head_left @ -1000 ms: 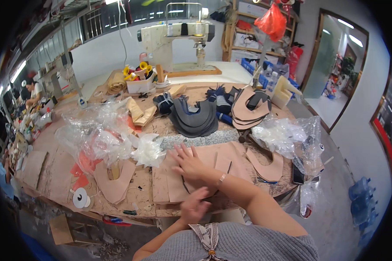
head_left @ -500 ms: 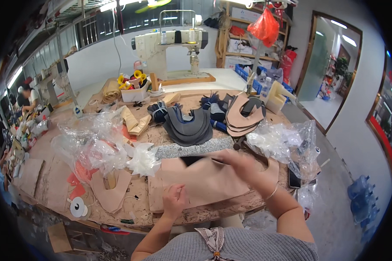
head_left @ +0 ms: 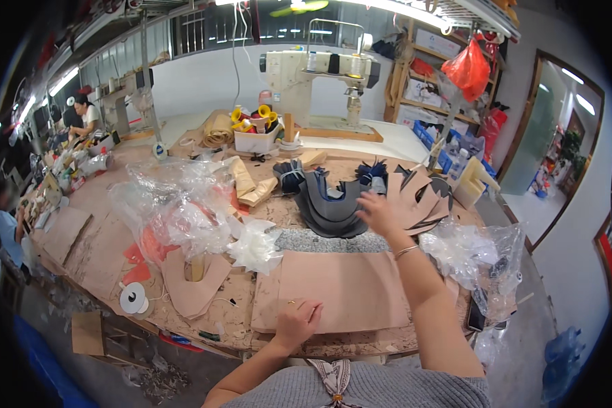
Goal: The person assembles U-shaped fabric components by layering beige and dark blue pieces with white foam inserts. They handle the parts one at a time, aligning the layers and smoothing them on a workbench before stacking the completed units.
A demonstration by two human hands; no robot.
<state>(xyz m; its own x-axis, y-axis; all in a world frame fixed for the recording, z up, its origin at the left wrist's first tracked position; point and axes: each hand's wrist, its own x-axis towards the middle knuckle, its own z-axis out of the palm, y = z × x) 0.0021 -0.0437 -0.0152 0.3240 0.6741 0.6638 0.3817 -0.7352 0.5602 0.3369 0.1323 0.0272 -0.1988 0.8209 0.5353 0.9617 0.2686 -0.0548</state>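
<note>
My left hand (head_left: 298, 323) rests on a flat tan panel (head_left: 347, 289) at the table's front, its fingers curled together; whatever lies inside them is hidden. Farther out, my right hand (head_left: 381, 212) is stretched forward with its fingers apart, holding nothing visible. It is at the right side of a stack of dark grey U-shaped pieces (head_left: 323, 214); whether it touches them I cannot tell. Just right of this hand lie tan U-shaped pieces (head_left: 409, 197) with dark undersides, overlapping unevenly. A speckled grey slab (head_left: 302, 241) lies between the grey stack and the panel.
Crumpled clear plastic (head_left: 177, 197) covers the table's left; more plastic (head_left: 466, 245) lies at the right. A tan U-shaped piece (head_left: 194, 289) and a white spool (head_left: 134, 298) are near the front left. Behind stand a sewing machine (head_left: 285, 85) and a white box of yellow spools (head_left: 255, 141).
My right hand has moved forward off the tan panel and spread its fingers. The dark patch under it is gone; the tan U-shaped pieces now lie more fanned out. The view has swung left.
</note>
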